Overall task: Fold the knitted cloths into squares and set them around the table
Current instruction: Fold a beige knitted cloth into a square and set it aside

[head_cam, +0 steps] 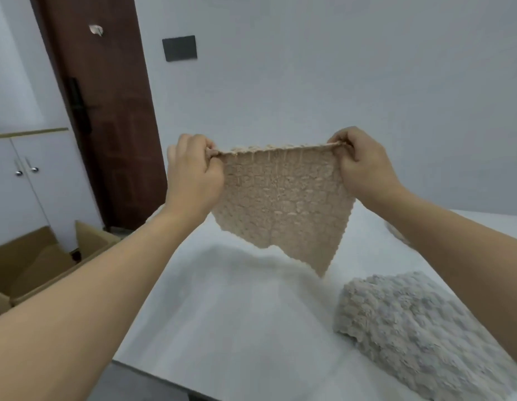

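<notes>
So the left hand (193,175) is pinching the top left corner of the beige knitted cloth (283,204), which is hanging in the air above the white counter (222,314). The right hand (364,166) is pinching its top right corner, and a grey knitted cloth (419,331) is lying on the counter below right of it.

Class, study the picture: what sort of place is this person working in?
Probably a plain room in a home or small office: a brown door, a white cupboard, open cardboard boxes on the floor, and a white table.
</notes>
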